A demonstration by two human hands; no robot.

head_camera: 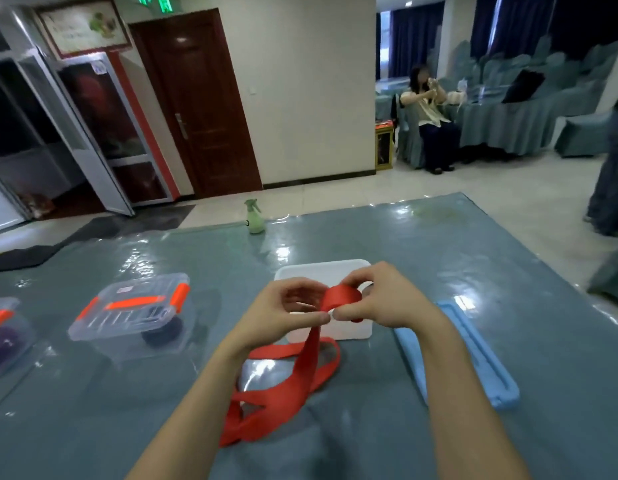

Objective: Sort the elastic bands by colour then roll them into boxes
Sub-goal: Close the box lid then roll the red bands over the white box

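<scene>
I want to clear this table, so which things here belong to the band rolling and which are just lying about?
Job: red elastic band, pinched by left hand and right hand; clear box with orange latches; second clear box.
Lying about: green spray bottle; blue foam strip; black cloth; perhaps white tray.

The left grip (287, 306) and the right grip (387, 299) are bare hands with slender fingers. The left forearm (196, 403) and the right forearm (449, 393) are bare too, uncovered from the wrists to the lower edge of the view, where both look broader.
</scene>
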